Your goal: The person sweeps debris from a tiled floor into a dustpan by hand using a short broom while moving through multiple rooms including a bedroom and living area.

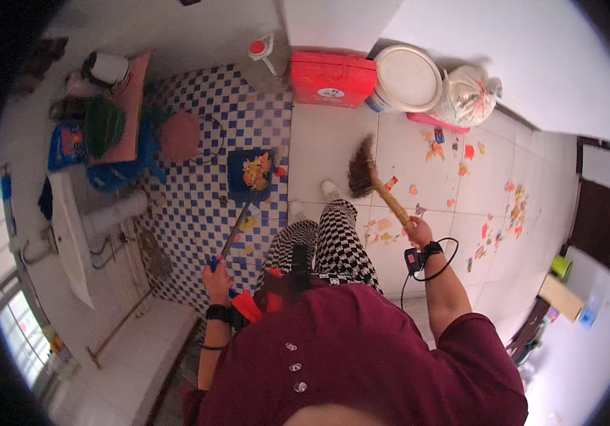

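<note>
My left hand (216, 278) is closed round the end of a long-handled blue dustpan (236, 183), which stands on the blue-and-white checked tiles. Orange and yellow scraps (257, 171) lie in the pan. In my right hand (418, 233) is the straw-coloured handle of a short broom (361, 168); its dark brown bristles are over the pale floor tiles, to the right of the pan and apart from it. More colourful scraps (518, 210) are scattered on the pale tiles to the right of the broom, with some nearer my feet (382, 229).
Along the far wall stand a plastic jug (265, 56), a red box (332, 80), a lidded white bucket (407, 79) and a tied plastic bag (469, 98). At the left are a white sink (70, 239) with pipes and a pink-topped stand (133, 112) holding several items.
</note>
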Tool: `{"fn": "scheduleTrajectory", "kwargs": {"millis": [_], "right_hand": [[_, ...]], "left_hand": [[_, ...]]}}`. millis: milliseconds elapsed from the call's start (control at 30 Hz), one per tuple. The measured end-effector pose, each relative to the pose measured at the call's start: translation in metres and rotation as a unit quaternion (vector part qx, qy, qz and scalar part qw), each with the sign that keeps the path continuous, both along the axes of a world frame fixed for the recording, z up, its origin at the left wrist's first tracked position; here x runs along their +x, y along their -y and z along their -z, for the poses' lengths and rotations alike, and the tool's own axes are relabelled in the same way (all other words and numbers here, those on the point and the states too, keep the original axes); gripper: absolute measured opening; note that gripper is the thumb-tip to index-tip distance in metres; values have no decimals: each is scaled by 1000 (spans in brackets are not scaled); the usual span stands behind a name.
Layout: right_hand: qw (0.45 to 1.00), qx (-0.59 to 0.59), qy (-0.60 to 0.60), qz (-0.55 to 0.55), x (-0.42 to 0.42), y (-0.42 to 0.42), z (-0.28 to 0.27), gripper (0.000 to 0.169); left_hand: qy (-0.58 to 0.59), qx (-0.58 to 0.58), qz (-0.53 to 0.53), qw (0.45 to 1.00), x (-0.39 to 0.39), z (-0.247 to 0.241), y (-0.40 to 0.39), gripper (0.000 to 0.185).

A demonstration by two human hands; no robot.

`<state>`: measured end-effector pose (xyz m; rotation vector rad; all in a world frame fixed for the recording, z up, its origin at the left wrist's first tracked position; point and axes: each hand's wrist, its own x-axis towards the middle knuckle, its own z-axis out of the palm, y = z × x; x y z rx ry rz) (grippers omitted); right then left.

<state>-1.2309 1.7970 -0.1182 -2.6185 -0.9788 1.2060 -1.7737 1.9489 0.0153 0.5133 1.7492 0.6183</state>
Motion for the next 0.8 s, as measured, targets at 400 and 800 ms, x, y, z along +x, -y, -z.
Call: {"fn": "scheduleTrajectory", "kwargs": {"millis": [400, 800], "right_hand": [[990, 9, 31, 135, -129, 50, -73, 50], [990, -102, 50, 77, -63, 85, -62, 27]], "left_hand": [[-34, -34, 118, 992, -10, 8, -54, 16], [-23, -10, 281, 959, 57, -7, -93, 12]]}}
